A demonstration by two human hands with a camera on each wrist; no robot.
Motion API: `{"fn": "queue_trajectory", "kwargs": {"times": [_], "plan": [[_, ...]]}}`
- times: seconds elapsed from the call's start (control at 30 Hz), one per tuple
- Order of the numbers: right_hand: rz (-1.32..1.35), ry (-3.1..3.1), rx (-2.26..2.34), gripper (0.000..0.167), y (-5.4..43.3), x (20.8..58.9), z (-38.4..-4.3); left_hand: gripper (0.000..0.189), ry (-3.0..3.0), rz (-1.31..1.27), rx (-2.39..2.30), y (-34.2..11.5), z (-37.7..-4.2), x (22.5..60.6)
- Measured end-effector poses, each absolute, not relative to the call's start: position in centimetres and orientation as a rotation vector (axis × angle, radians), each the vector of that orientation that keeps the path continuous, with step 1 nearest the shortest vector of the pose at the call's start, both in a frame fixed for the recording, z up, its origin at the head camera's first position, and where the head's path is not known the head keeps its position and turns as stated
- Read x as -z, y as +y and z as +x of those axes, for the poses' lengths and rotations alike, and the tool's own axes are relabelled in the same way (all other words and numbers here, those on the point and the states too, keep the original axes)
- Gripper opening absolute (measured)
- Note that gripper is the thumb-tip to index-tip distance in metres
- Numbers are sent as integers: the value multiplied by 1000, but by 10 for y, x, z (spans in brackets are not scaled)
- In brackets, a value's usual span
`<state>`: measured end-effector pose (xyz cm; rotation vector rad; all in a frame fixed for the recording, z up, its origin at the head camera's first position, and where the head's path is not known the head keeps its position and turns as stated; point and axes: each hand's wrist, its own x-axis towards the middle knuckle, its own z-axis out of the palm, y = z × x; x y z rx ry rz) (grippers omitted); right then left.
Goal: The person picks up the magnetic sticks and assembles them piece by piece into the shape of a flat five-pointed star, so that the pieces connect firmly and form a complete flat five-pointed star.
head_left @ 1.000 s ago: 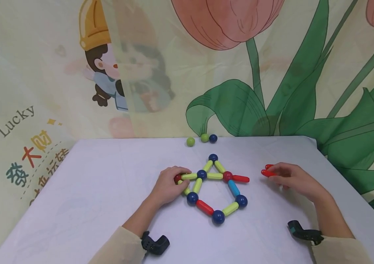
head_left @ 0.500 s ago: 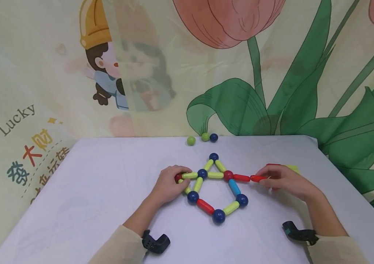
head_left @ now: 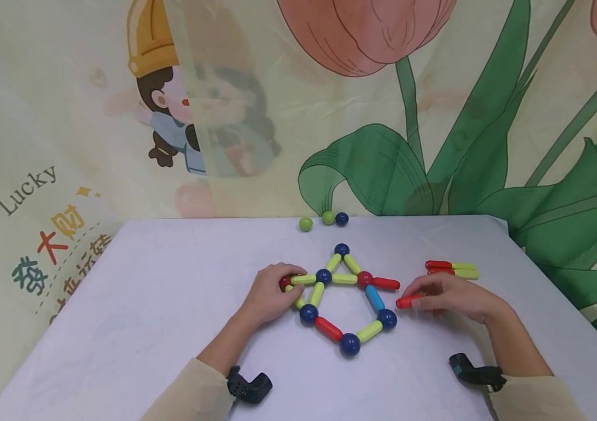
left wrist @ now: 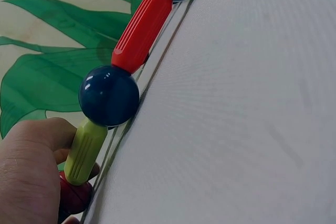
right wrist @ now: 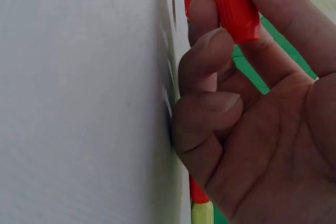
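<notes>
A flat frame of magnetic sticks and balls lies on the white table point(head_left: 182, 263). My left hand point(head_left: 272, 295) holds its left corner, fingers around a dark red ball point(left wrist: 75, 195) beside a yellow-green stick point(left wrist: 85, 153). Between thumb and fingers, my right hand point(head_left: 453, 298) pinches a red magnetic stick point(head_left: 407, 302); in the right wrist view the same red stick point(right wrist: 236, 11) points away from the palm. Its tip is apart from the frame, just right of a blue ball point(head_left: 386, 319). Another red stick point(head_left: 385, 283) juts right from the frame's red ball point(head_left: 365, 279).
Beyond my right hand lie red sticks point(head_left: 437, 265) end to end with yellow-green sticks point(head_left: 464, 266). Along the table's far edge sit two green balls point(head_left: 306, 224) and a blue ball point(head_left: 341, 219). A printed cloth point(head_left: 256, 117) hangs behind.
My right hand came left and brought its red stick to the tip of the frame's jutting one, then drew it nearer to me and apart. My left hand stays put.
</notes>
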<state>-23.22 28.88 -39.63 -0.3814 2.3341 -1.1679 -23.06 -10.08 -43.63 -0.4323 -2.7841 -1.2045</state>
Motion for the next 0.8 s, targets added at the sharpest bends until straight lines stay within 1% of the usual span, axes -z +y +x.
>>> {"fn": "queue_trajectory", "kwargs": {"times": [0.37,0.57,0.8], "plan": [[-372,2319,1086,33,282,397,-230,27,-2777,-453,1201,-102,-232,437],[-358,2319,1093,36,279,397,-231,27,-2780,-450,1208,-102,-231,437],[-333,2308,1206,40,280,401,-233,28,-2783,-453,1186,-102,-231,437]]}}
